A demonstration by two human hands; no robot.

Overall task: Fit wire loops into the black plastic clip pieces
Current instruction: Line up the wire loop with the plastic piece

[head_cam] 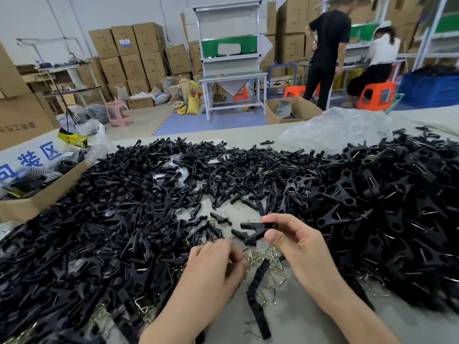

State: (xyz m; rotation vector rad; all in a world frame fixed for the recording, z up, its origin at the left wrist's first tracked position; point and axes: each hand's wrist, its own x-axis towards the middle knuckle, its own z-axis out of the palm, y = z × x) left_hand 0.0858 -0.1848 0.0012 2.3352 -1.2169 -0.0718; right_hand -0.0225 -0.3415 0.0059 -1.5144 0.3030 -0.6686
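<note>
Right hand [295, 244]: thumb and forefinger pinch one black clip piece [250, 233] by its right end, holding it clear of the table [293, 311] with its forked end pointing left. The other fingers are loosely curled beneath.

Left hand [216, 265]: lower and to the left, just beside the held piece but apart from it. Its fingers are curled inward with the tips drawn together. The tips are blurred, so I cannot tell whether they grip anything.

Wire loops [269, 256]: a scatter of small bent metal triangles lies on the table between and below the two hands. More of them show among the black parts on either side.

Long black strip [257, 294]: lies on the table between the forearms, running from near the loops toward the near edge.

Left heap [111, 219] and right heap [397, 194]: loose black clip pieces cover most of the table and meet behind the hands. Many in the right heap show a wire.

Clear plastic bag [335, 127]: crumpled at the far side of the table.

Cardboard box [42, 202]: open, at the table's left edge, with dark goods inside.

Beyond the table: a white workbench [231, 78], stacked cartons [134, 53], a pink stool [119, 112], orange stools [377, 95], a standing person [327, 45] and a seated person [380, 58].
</note>
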